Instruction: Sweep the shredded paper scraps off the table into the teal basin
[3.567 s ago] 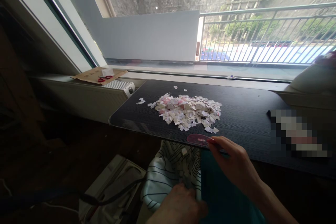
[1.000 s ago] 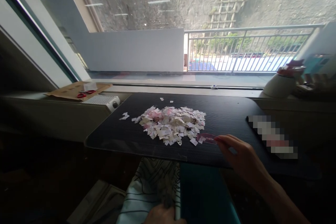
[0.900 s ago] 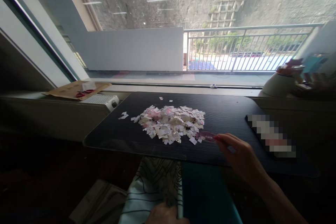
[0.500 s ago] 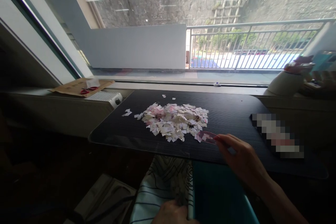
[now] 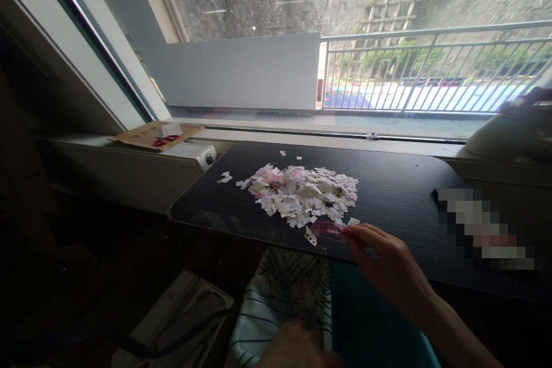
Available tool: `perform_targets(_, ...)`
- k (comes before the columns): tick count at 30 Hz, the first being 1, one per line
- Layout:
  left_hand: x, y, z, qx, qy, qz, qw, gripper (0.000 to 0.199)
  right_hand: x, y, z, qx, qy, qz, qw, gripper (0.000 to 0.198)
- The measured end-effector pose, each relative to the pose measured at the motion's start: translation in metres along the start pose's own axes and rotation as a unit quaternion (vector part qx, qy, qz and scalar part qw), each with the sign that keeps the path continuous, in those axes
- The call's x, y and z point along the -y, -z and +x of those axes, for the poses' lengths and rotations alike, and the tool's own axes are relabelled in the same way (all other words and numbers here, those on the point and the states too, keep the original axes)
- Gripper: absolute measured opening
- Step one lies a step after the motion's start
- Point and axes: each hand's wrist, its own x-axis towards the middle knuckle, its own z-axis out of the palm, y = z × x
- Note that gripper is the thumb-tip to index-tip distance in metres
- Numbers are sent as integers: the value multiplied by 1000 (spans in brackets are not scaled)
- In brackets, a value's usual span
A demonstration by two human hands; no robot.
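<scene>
tabletop (image 5: 397,192) dark, paper scraps (image 5: 304,192) heaped; windowsill (image 5: 328,141) behind, railing (image 5: 420,73) outside

Left hand (image 5: 297,346): cut off by lower edge, grip indistinct in shadow. Pixelated item (image 5: 485,230): surface unreadable. Pale rounded object (image 5: 500,139): cropped at right edge.

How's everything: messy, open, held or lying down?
Paper scraps: heaped, some strays apart
Pink plastic piece: pinched by right hand
Left hand: at striped bag, grip unclear
Striped bag: open on top
Red-handled scissors: lying down, blades unclear
Brown paper: lying beneath scissors
</scene>
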Motion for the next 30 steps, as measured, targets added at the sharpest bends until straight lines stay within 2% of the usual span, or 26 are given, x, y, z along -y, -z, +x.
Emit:
perform_targets(3,-2,7,1,-8,3,-20,1000,11,2,-2,-6,-10,-7,8,1000,17)
perform_targets(7,-2,11,4,30,0,-5,1000,8,10,-4,-9,31,11,42,999,16)
perform_targets(13,-3,16,0,18,26,-16,999,10,5,-7,8,-9,5,15,1000,17)
perform_targets(20,0,7,1,24,65,-16,997,12,17,-12,-2,46,12,30,998,16)
perform_targets(22,1,5,2,21,62,-11,998,13,13,-10,-3,30,12,29,999,16)
perform_targets(27,0,-2,0,-11,55,-10,998,16,-10,-8,14,-62,-3,-22,998,19)
perform_targets(30,1,-3,-1,-8,48,-15,999,18,-14,-7,18,-48,-19,-40,998,21)
